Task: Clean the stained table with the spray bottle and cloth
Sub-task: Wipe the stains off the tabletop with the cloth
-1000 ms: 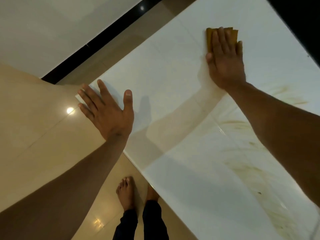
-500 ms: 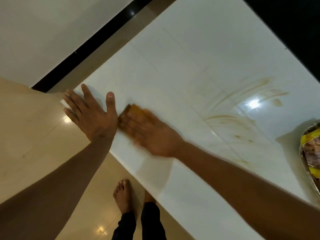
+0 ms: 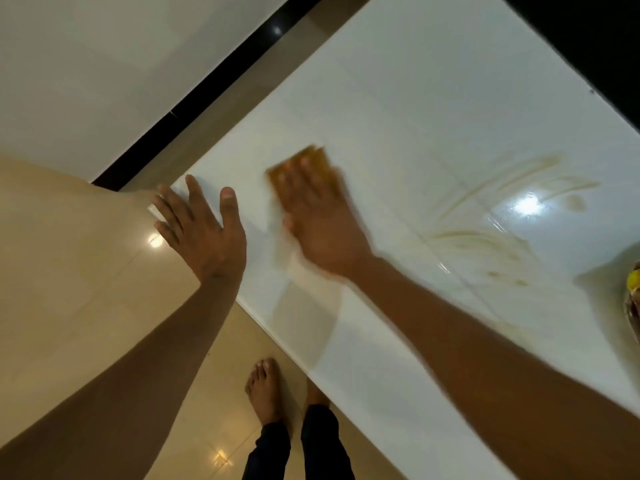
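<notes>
Room: glossy beige floor tiles (image 3: 69, 271) fill the left of the frame, a pale wall with a dark skirting strip runs across the upper left, and the person's bare feet show at the bottom centre.
Desk: the white glossy desk (image 3: 433, 98) runs diagonally from the centre to the right of the frame, with a lamp glare at the right.
Stains: brownish streaks (image 3: 485, 237) curve across the right-centre of the desk, near the glare; they look smeared, not lifted.
Cloth: a folded orange-brown cloth (image 3: 311, 161) lies flat on the desk at the frame's centre, blurred by motion.
Right hand: the right hand (image 3: 318, 216) lies on the cloth with fingers spread and straight, pressing it down rather than clutching it.
Left hand: the left hand (image 3: 204, 230) rests flat, fingers extended, on the desk's corner at centre left, holding nothing.
Spray bottle: not in view.
Object at right edge: a partly visible yellow item (image 3: 633, 282); I cannot tell what it is.
Step in hand: wiping, by my judgement.
Doing it well: keep the palm flat and the pressure even, overlap the strokes, carry them into the streaks at right, and turn the cloth to a clean face when it loads up.
</notes>
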